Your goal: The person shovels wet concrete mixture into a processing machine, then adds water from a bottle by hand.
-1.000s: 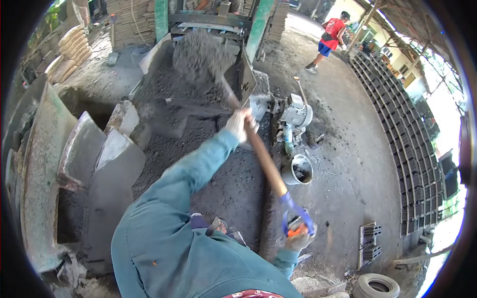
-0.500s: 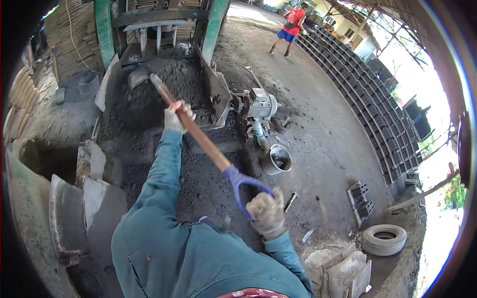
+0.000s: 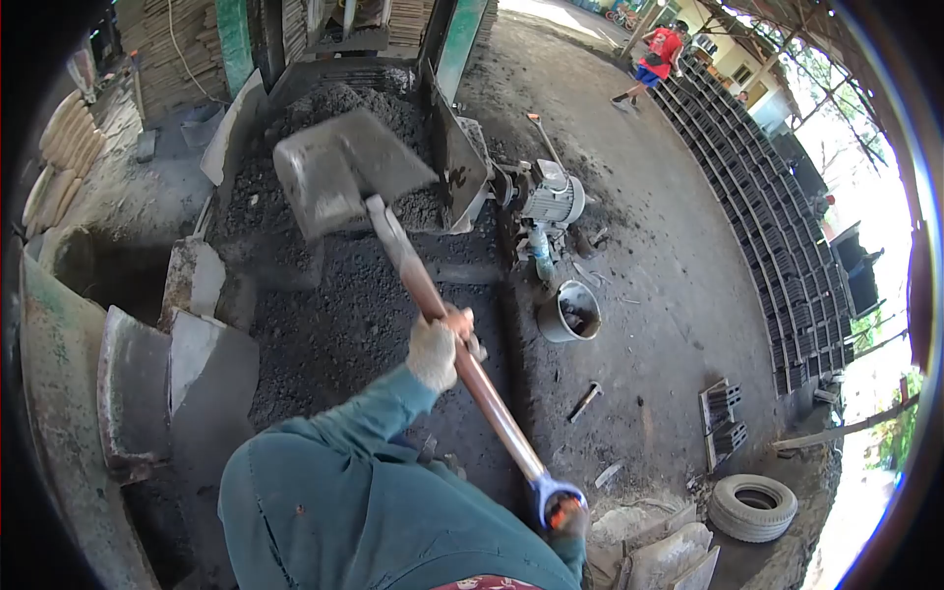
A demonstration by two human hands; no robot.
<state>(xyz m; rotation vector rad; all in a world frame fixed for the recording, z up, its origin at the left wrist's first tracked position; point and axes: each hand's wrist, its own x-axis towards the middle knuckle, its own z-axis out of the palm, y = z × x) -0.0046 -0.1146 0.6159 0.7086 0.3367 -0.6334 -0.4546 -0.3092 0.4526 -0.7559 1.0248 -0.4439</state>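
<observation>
A shovel [image 3: 482, 393] with a wooden shaft and blue D-shaped handle slants across the middle of the view. Gloved, my left hand [image 3: 435, 352] is wrapped round the shaft partway up. My right hand [image 3: 568, 526], low and close to my body, grips the blue handle; my sleeve and the handle hide some of its fingers. The broad metal blade [image 3: 329, 177] is raised, with no load visible on its face. Behind and beneath it lies dark, gravelly mix [image 3: 349, 103] in a metal-sided hopper [image 3: 457, 177].
An electric motor [image 3: 553, 202] and a bucket [image 3: 570, 313] stand right of the pit. A hammer [image 3: 584, 402] and a tyre [image 3: 753, 508] lie farther right. Stacked blocks [image 3: 747, 206] line the right side, near a person in a red shirt [image 3: 664, 51]. Metal sheets [image 3: 211, 364] lean at left.
The shovel blade has come up out of the mix and turned. Both hands have drawn back towards my body, still on the shovel. The person in red has moved slightly right in view.
</observation>
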